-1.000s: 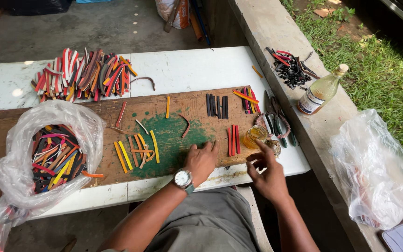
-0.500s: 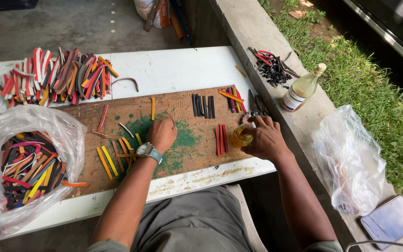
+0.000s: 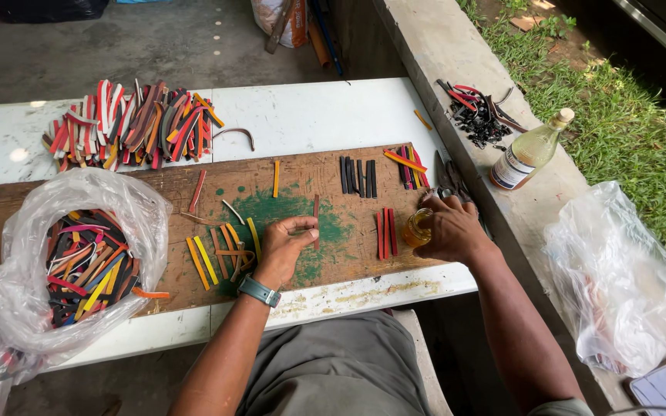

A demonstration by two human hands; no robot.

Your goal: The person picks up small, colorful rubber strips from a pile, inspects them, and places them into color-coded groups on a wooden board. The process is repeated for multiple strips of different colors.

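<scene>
Head view: the left hand [image 3: 283, 246] is laid on the green-stained patch of the wooden board [image 3: 55, 202], its fingers curled loosely, thumb and forefinger brought together at a dark red strip [image 3: 316, 222]. Whether the strip is truly pinched or only touched cannot be told. The strip is set with its long axis running from twelve to six o'clock, and it lies at about two o'clock from the left palm, right at the fingertips.

The right hand [image 3: 449, 229] is closed around a small amber jar [image 3: 417, 228], which is held at the board's edge, at three o'clock from the strip and well apart from it. Between the two, a pair of red strips [image 3: 385, 233] is laid parallel, also twelve to six.

The left hand is plainly the nearer one to the dark red strip. At nine o'clock from that hand, yellow and brown strips [image 3: 217, 254] are spread; further out, a clear plastic bag [image 3: 17, 285] of mixed strips is seen.
</scene>
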